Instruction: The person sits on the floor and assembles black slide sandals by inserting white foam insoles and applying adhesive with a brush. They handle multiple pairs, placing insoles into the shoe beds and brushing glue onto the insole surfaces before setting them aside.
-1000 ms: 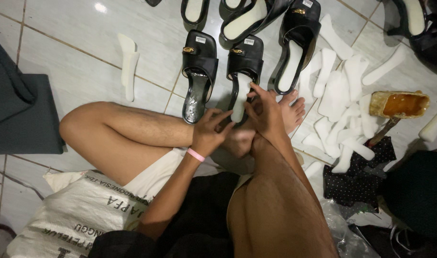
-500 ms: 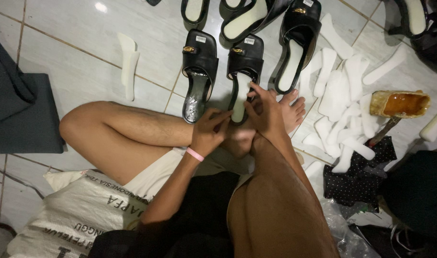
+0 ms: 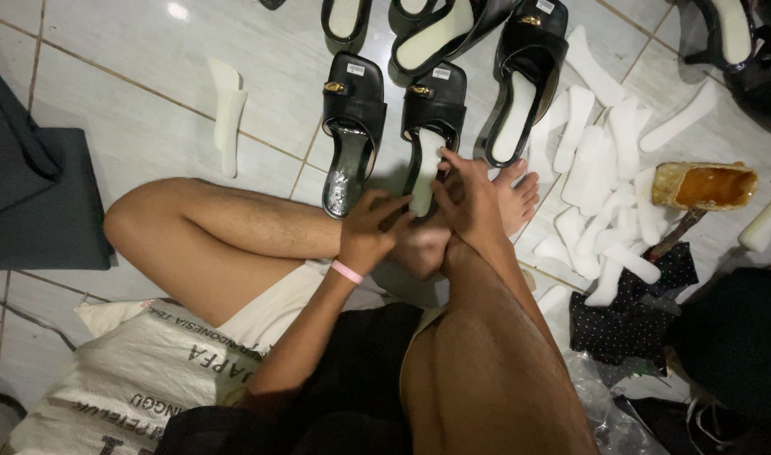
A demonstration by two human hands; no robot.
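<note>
I sit cross-legged on a tiled floor. A black slipper with a gold buckle lies in front of my feet, a white insole laid in it. My left hand, with a pink wristband, grips the heel end of this slipper. My right hand presses on the insole's right edge with its fingertips. To its left lies a second black slipper, its shiny footbed bare.
More black slippers lie beyond. A heap of white insoles spreads on the right beside an open tin of amber glue. A lone insole lies far left. A white sack and dark cloth lie at the left.
Both hands stay on the same slipper; the fingers have shifted slightly along the insole. Nothing else has moved.
</note>
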